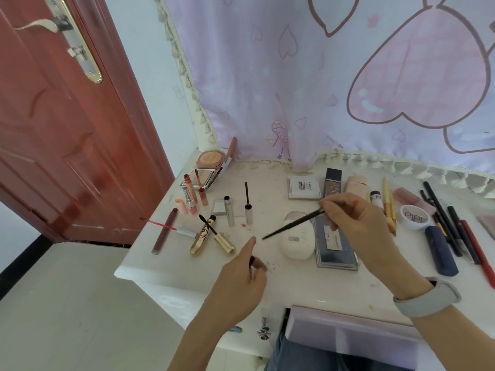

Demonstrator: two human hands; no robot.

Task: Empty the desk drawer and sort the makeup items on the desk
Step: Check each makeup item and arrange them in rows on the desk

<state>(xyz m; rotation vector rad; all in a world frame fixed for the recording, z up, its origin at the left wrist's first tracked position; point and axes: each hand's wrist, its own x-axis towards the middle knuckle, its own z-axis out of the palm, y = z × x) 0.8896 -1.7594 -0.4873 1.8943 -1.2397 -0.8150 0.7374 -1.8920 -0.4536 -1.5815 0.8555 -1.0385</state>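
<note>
White desk top [308,279] runs from its rounded left corner, beside a red-brown panelled door [67,129], to a lilac heart-print curtain [294,76] along the back edge. Makeup lies in left, centre and right clusters, with bare surface near the front edge. Right hand [356,223] pinches a thin black pointed wand [292,223], tip angled down-left over bare desk. Left hand [241,279] curls round a small dark cap [252,261], index finger extended. Pale lilac open drawer [348,330] projects from the front edge. White oval case [297,242] lies just beside a dark rectangular palette [334,245].
</note>
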